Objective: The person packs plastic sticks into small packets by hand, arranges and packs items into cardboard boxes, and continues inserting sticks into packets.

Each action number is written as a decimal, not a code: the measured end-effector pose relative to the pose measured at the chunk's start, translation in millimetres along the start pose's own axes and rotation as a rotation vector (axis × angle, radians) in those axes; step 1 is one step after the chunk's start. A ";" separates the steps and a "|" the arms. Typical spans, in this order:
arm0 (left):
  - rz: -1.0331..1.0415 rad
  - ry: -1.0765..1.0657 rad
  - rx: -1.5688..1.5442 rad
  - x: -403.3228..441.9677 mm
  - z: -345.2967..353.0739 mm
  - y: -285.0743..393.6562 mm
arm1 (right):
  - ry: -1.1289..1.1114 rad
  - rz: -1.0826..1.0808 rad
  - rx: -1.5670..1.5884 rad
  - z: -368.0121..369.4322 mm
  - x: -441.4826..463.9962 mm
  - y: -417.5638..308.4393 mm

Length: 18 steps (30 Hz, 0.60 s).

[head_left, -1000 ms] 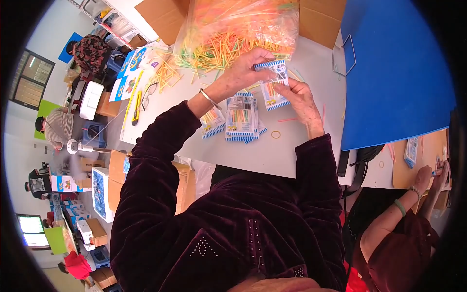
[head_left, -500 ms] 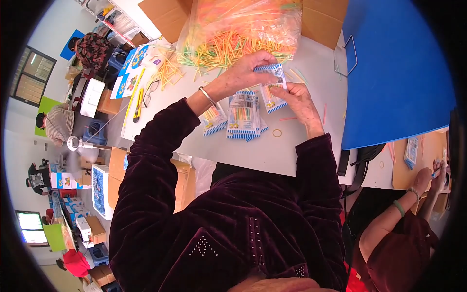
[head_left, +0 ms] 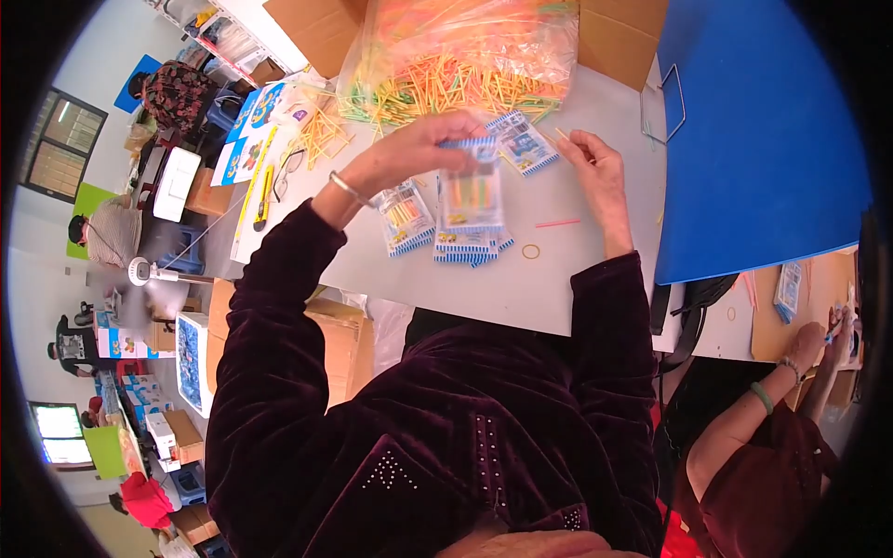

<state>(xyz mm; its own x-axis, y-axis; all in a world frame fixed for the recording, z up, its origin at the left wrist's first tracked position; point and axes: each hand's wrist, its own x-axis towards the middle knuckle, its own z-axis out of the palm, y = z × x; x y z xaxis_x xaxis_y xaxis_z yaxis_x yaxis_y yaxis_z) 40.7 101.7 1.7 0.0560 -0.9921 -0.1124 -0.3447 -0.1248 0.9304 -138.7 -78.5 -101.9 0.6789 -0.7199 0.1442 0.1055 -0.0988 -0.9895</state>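
My left hand [head_left: 430, 149] grips the top edge of a small clear packet [head_left: 473, 197] with blue-striped ends and coloured sticks inside. The packet is blurred and hangs over a small pile of similar packets [head_left: 467, 249]. Another filled packet [head_left: 406, 219] lies to the left of the pile. Farther back, a blue-and-white packet [head_left: 523, 144] rests on the table between my hands. My right hand [head_left: 595, 177] is pinched beside it, with what looks like a thin yellowish stick [head_left: 562, 135] at the fingertips.
A big clear bag of coloured sticks [head_left: 456, 79] spills at the back, by a cardboard box [head_left: 619, 37]. A yellow cutter knife [head_left: 264, 200] and glasses [head_left: 288, 172] lie left. A rubber band [head_left: 530, 251] and pink stick [head_left: 558, 223] lie in front. A co-worker's arm [head_left: 735, 423] is right.
My left hand has carried the packet left and down over the pile. My right hand has let go of it and moved right. A blue-and-white packet behind is now exposed.
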 end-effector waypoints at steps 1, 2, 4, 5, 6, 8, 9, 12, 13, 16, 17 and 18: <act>-0.052 -0.074 0.028 -3.0 -3.4 -9.4 | 0.081 -0.102 -0.316 2.6 4.7 10.8; -0.052 -0.077 0.027 -4.0 -3.8 -18.6 | 0.161 -0.203 -0.633 3.0 7.2 20.7; -0.033 0.078 0.391 -7.1 -3.3 -32.3 | 0.240 -0.273 -0.834 20.4 2.4 20.8; -0.033 0.079 0.389 -6.5 -3.3 -32.7 | 0.322 -0.348 -1.035 29.7 1.1 19.3; -0.017 0.127 0.398 -4.0 -2.1 -31.7 | 0.322 -0.348 -1.037 35.1 1.8 18.3; -0.001 0.173 0.401 3.4 -0.1 -33.3 | 0.268 -0.311 -1.172 41.4 3.6 17.8; 0.018 0.165 0.396 10.5 -2.4 -36.0 | 0.266 -0.312 -1.174 40.6 5.3 19.4; 0.058 0.197 0.373 31.5 -6.9 -44.1 | 0.244 -0.338 -1.083 36.8 11.9 27.3; 0.077 0.232 0.350 38.8 -7.8 -45.4 | 0.246 -0.360 -1.051 35.1 12.5 29.4; 0.125 0.285 0.332 58.7 -7.4 -44.6 | 0.277 -0.430 -0.972 29.5 11.2 20.2; 0.138 0.328 0.292 62.0 -6.4 -44.0 | 0.300 -0.479 -0.916 28.4 10.6 13.3; 0.138 0.333 0.291 61.7 -3.8 -32.6 | 0.297 -0.483 -0.917 28.3 8.7 7.9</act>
<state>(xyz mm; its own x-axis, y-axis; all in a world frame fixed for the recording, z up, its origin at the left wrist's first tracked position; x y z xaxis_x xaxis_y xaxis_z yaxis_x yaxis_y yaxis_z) 59.0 44.5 -34.2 0.2723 -0.9474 0.1684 -0.6162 -0.0373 0.7867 -111.3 -66.2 -108.1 0.4946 -0.5930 0.6354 -0.3537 -0.8051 -0.4762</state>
